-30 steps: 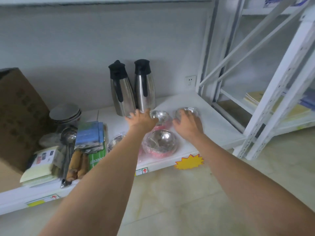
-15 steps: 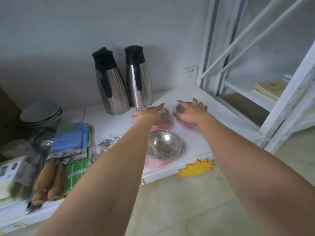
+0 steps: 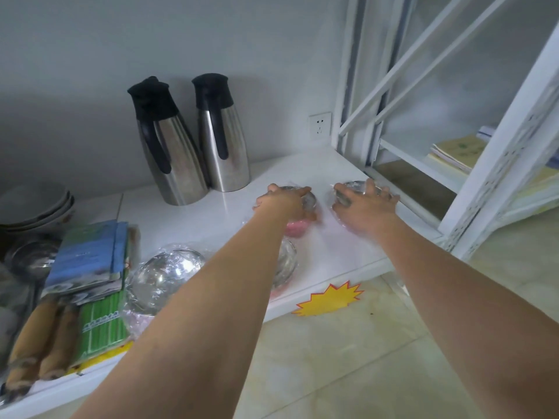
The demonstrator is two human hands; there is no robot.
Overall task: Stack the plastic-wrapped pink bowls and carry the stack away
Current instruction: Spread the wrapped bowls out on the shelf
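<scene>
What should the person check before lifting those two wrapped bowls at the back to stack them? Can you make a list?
1. Left hand on the back left bowl: ok, fingers spread over its top.
2. Right hand on the back right bowl: ok, covering it.
3. Grip firm enough on the slippery plastic wrap: cannot tell.
4. Steel jugs out of the way: ok, they stand behind and apart from the left hand.
5. Other wrapped bowls counted: ok, one at the front left, one partly hidden under the left arm.
6. Back bowls already stacked: not ok, they sit side by side.
</scene>
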